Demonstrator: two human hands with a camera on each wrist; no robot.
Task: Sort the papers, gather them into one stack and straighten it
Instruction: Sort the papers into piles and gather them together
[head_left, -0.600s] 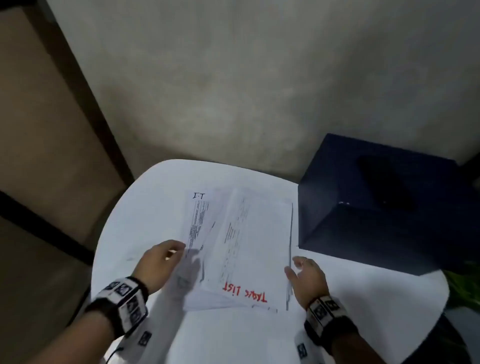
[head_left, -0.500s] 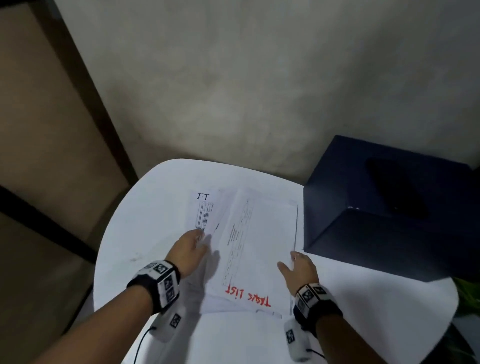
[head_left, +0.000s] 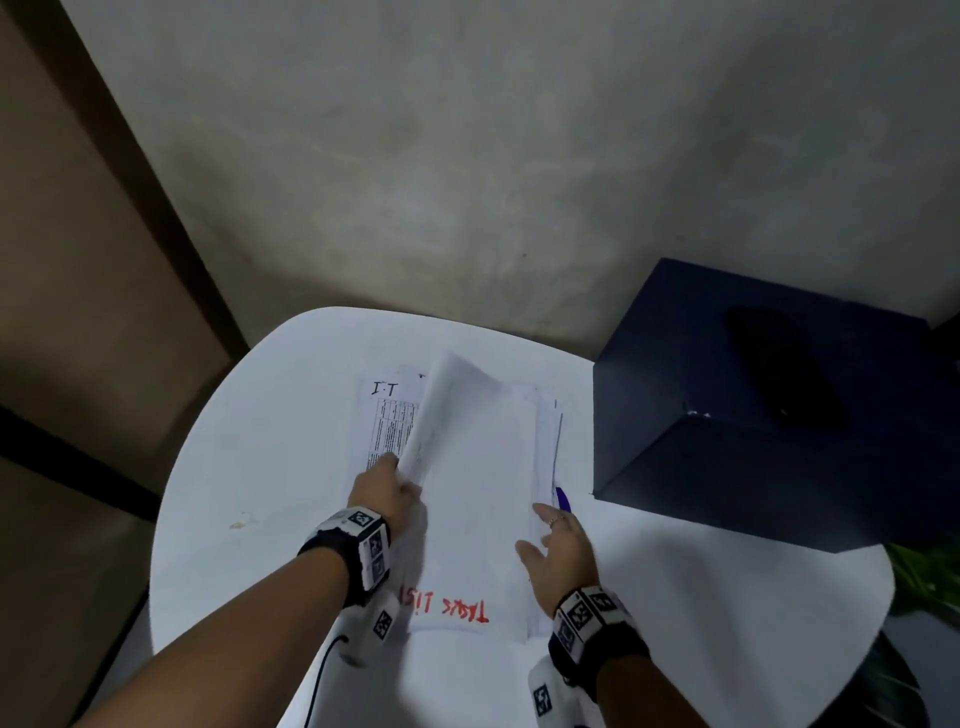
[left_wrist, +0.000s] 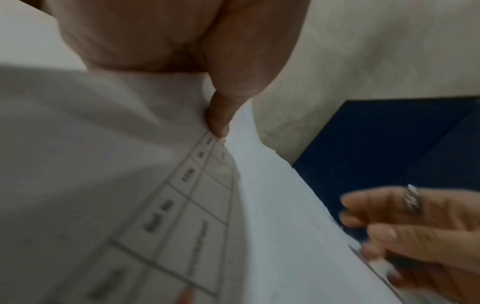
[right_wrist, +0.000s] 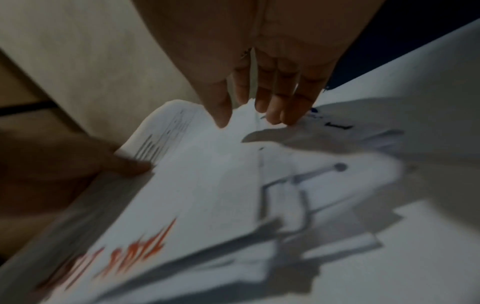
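A loose pile of white papers (head_left: 483, 493) lies in the middle of the round white table (head_left: 249, 467). The top sheet bears red "TASK LIST" lettering (head_left: 444, 610) at its near end. My left hand (head_left: 395, 467) pinches the left edge of the top sheets and lifts it, so they curl up toward the right. Beneath lies a printed sheet marked "I.T" (head_left: 387, 415). In the left wrist view my fingertip (left_wrist: 221, 121) sits on that lifted edge above a sheet with a printed table (left_wrist: 197, 205). My right hand (head_left: 540, 525) touches the pile's right edge with straight fingers (right_wrist: 275, 107).
A dark blue box (head_left: 727, 467) stands on the table just right of the pile, with a flat black object (head_left: 784, 369) on top. Something purple (head_left: 562, 499) peeks out at the pile's right edge. A grey wall runs behind. Green leaves (head_left: 924, 577) show at the right.
My left hand has moved onto the pile, taken the left edge of the top sheets and raised it. The right hand has stayed at the right edge.
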